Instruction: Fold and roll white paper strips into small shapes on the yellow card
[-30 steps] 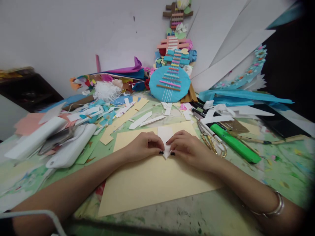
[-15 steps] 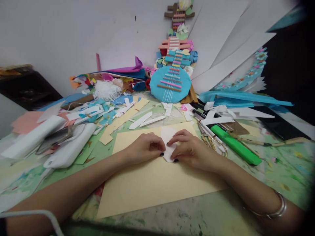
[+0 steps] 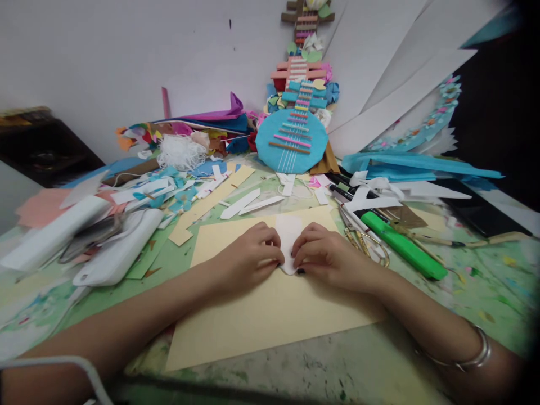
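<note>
A small white paper piece (image 3: 288, 235) lies on a large cream paper sheet (image 3: 261, 306) in the middle of the table. My left hand (image 3: 248, 256) has curled fingers pinching its left edge. On the other side, my right hand (image 3: 327, 252) pinches the right edge, fingertips close to those of the left. Only the paper's upper part and rounded lower tip show between the fingers. A silver bracelet (image 3: 475, 354) is on my right wrist.
Gold-handled scissors (image 3: 365, 242), a green marker (image 3: 403, 247) and black pens lie right of the sheet. White staplers or cases (image 3: 116, 253) and paper scraps lie at the left. A blue paper guitar model (image 3: 293, 138) leans on the back wall amid coloured paper.
Both hands have closed in on the white piece, covering more of its sides. Its lower tip now looks rounded rather than pointed. The view shifted slightly.
</note>
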`<state>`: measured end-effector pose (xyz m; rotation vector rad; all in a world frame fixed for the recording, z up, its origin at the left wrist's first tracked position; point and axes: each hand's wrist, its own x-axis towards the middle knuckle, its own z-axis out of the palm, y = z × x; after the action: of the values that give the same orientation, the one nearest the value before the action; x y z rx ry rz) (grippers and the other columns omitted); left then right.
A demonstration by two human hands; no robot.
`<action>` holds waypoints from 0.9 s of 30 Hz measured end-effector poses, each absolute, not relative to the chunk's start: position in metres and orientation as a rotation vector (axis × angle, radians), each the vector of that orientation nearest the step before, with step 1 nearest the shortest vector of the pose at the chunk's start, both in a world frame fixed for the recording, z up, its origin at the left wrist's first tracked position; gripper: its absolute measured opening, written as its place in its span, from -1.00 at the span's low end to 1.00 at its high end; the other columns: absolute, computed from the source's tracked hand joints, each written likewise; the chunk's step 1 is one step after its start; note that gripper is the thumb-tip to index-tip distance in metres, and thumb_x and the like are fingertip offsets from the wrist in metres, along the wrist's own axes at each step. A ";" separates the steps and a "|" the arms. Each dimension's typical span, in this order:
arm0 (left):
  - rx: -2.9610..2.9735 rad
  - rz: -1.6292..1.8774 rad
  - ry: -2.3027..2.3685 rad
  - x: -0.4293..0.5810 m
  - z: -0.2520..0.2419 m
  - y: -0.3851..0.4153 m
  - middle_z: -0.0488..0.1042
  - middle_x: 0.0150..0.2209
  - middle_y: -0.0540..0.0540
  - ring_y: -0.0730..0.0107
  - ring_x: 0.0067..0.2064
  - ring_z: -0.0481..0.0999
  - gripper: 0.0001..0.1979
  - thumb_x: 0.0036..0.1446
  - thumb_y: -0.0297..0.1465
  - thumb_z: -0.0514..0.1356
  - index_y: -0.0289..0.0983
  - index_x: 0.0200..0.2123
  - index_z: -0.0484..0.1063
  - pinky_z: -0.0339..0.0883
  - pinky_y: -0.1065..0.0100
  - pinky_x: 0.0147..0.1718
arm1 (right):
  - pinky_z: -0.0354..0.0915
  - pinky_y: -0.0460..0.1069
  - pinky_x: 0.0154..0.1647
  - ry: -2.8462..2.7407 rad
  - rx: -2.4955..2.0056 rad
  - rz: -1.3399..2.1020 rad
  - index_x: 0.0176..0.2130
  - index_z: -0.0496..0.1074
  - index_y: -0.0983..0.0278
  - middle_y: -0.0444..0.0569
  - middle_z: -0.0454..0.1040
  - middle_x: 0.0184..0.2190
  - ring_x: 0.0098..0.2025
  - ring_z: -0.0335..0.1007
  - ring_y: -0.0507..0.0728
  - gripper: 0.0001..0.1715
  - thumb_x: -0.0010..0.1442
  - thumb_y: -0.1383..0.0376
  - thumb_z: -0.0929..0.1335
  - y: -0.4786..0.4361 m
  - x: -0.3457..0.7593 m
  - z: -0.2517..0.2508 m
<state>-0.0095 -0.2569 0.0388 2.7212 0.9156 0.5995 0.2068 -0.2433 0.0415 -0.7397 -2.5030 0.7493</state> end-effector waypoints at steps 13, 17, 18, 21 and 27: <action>3.274 0.181 0.769 -0.016 0.050 -0.284 0.45 -0.21 -0.23 0.22 -0.19 0.35 -0.74 0.23 -0.51 -0.07 -0.36 -0.07 0.33 0.21 0.21 -0.25 | 0.15 0.03 -0.14 -2.491 -0.823 0.687 -0.33 0.44 0.26 -0.04 0.45 -0.31 -0.16 0.23 0.11 -0.78 0.10 0.51 0.27 -0.244 0.202 0.035; 3.293 0.230 0.761 -0.015 0.050 -0.286 0.46 -0.18 -0.25 0.20 -0.16 0.37 -0.73 0.23 -0.53 -0.08 -0.38 -0.08 0.33 0.23 0.19 -0.24 | 0.15 0.03 -0.16 -2.483 -0.887 0.677 -0.34 0.43 0.26 -0.03 0.43 -0.31 -0.16 0.21 0.12 -0.83 0.11 0.47 0.28 -0.245 0.201 0.033; 3.282 0.244 0.752 -0.015 0.050 -0.286 0.46 -0.18 -0.25 0.19 -0.14 0.37 -0.73 0.23 -0.53 -0.08 -0.38 -0.09 0.34 0.24 0.18 -0.23 | 0.16 0.02 -0.16 -2.482 -0.894 0.671 -0.35 0.42 0.26 -0.03 0.43 -0.32 -0.16 0.21 0.12 -0.85 0.11 0.46 0.29 -0.245 0.200 0.033; 3.230 0.284 0.708 -0.015 0.048 -0.286 0.46 -0.18 -0.26 0.20 -0.08 0.38 -0.73 0.24 -0.53 -0.08 -0.39 -0.09 0.34 0.26 0.18 -0.18 | 0.17 0.02 -0.17 -2.467 -0.937 0.660 -0.36 0.40 0.27 -0.03 0.42 -0.34 -0.17 0.21 0.12 -0.89 0.09 0.45 0.30 -0.246 0.198 0.034; 3.179 0.350 0.672 -0.014 0.045 -0.285 0.47 -0.16 -0.30 0.20 -0.06 0.41 -0.73 0.23 -0.55 -0.08 -0.42 -0.09 0.35 0.29 0.16 -0.16 | 0.18 0.03 -0.17 -2.447 -1.005 0.652 -0.39 0.39 0.27 -0.01 0.40 -0.33 -0.18 0.21 0.13 -0.90 0.08 0.45 0.31 -0.247 0.196 0.034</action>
<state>-0.0140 -0.2855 0.0446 3.1792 0.6715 0.3501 0.1959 -0.2468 0.0340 -1.0046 -2.4473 0.6515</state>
